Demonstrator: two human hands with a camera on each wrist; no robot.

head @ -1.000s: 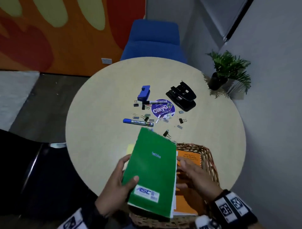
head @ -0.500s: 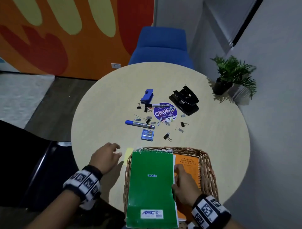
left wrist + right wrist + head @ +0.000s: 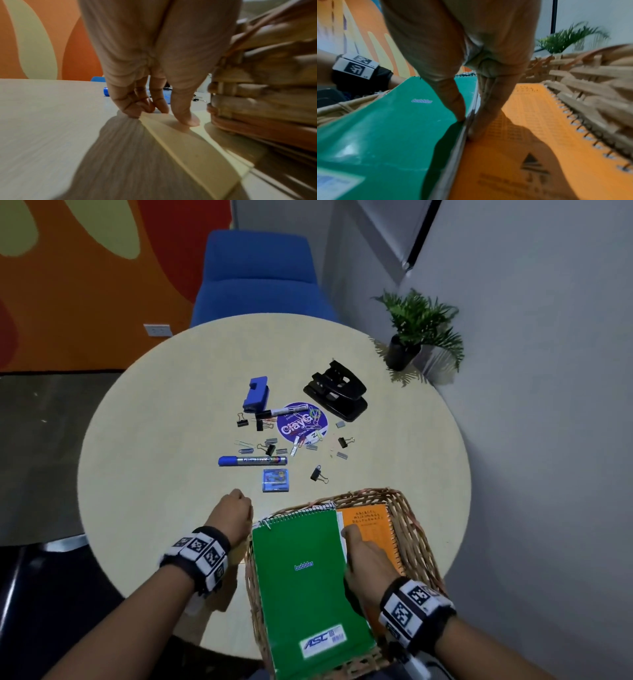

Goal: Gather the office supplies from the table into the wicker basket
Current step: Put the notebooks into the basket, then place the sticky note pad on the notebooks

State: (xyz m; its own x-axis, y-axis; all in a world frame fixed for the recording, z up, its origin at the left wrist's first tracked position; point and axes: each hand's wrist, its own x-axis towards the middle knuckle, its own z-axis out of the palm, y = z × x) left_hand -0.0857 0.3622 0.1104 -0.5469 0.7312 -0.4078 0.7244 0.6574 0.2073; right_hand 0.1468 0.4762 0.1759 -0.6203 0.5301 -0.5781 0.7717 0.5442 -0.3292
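Note:
A green spiral notebook (image 3: 301, 577) (image 3: 385, 128) lies in the wicker basket (image 3: 404, 508) (image 3: 590, 88), partly over an orange notebook (image 3: 370, 522) (image 3: 530, 121). My right hand (image 3: 356, 542) (image 3: 467, 125) grips the green notebook's right edge, thumb on the cover and fingers under it. My left hand (image 3: 236, 508) (image 3: 163, 116) is on the table just left of the basket (image 3: 257, 94). It pinches the far corner of a pale yellow sticky-note pad (image 3: 197, 148), with the thumb pressed on top. In the head view the hand hides the pad.
On the round table (image 3: 154, 457) beyond the basket lie a blue marker (image 3: 251, 461), a small blue box (image 3: 275, 480), several binder clips and staples, a purple disc (image 3: 301, 422), a blue stapler (image 3: 256, 393) and a black hole punch (image 3: 337, 395). A potted plant (image 3: 418, 330) stands far right.
The green notebook went from held up in both hands to lying in the basket. My left hand let go of it, moved to the table left of the basket and curled onto the yellow pad.

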